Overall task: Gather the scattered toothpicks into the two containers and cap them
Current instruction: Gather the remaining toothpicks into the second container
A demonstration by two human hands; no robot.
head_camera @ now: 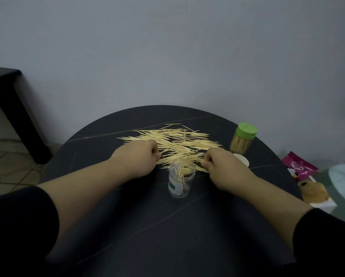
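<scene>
The left hand (137, 156) curled at the toothpicks (177, 139), its hold hidden, so I could not tell; the right hand (223, 168) pinched several. The green label on the clear container (180, 181) was unreadable.

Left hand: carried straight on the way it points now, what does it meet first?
The scattered toothpicks: the left hand sits at the pile's near edge, aimed into it. Depth is hard to judge.
</scene>
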